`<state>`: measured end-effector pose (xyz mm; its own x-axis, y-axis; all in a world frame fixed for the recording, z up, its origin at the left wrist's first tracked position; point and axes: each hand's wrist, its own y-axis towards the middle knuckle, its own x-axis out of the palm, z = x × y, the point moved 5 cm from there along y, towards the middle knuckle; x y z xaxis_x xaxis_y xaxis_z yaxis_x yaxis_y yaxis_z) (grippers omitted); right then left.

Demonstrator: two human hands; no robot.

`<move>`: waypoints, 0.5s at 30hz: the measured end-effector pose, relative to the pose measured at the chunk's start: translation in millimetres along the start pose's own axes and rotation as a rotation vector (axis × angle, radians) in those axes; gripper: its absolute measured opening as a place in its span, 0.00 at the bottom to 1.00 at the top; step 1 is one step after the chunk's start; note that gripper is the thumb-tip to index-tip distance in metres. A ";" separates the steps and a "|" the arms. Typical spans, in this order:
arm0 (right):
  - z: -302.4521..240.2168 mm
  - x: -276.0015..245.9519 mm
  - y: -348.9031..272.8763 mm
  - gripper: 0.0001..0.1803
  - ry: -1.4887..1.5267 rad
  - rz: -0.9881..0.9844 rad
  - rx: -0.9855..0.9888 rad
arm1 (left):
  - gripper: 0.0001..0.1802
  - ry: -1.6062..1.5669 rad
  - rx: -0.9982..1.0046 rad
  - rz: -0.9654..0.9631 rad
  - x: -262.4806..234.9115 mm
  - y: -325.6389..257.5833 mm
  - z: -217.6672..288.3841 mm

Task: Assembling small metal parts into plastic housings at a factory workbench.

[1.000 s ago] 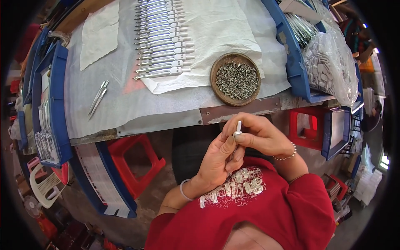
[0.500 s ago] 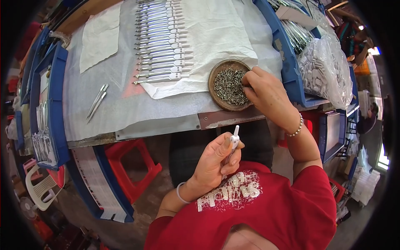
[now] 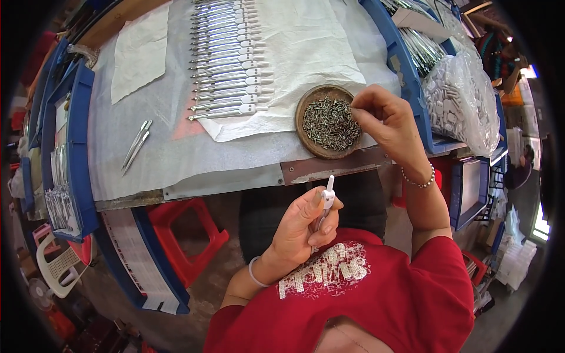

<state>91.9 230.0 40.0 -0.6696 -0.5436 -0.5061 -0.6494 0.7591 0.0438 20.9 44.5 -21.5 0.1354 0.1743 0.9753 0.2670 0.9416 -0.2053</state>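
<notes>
My left hand is closed around a slim metal piece with a white plastic end. Its narrow white tip points up, and the lower part is hidden in my fingers. At the right rim of a round brown bowl, my right hand has thumb and fingertips pinched together. Anything between them is too small to make out. Small metal screws fill the bowl. Left of it, many similar metal pieces with white ends lie in a row on white paper.
Two loose metal strips lie on the covered table at left. A blue bin at right holds metal parts and a clear bag of white plastic pieces. Another blue bin stands at the left edge. A red stool is below.
My right hand has lifted from among the screws to the bowl's right rim, its fingertips pinched. My left hand still holds the metal piece, shifted slightly left.
</notes>
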 end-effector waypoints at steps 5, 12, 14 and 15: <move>-19.1 12.1 -25.2 0.04 0.456 -0.104 0.191 | 0.19 -0.125 0.010 -0.019 -2.0 0.2 2.0; -53.8 37.6 -64.6 0.07 0.191 -0.172 -0.298 | 0.18 -0.211 0.037 0.023 -0.6 2.5 2.8; -56.9 40.6 -68.9 0.09 0.153 -0.137 -0.347 | 0.17 -0.190 0.049 0.018 0.5 0.9 1.8; -56.2 41.5 -69.2 0.09 0.153 -0.133 -0.345 | 0.16 -0.152 0.066 0.029 2.7 1.3 2.7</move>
<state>88.8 134.7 64.3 -0.6003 -0.6960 -0.3939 -0.7997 0.5276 0.2866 19.1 47.0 -19.0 -0.0054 0.2390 0.9710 0.2014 0.9514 -0.2331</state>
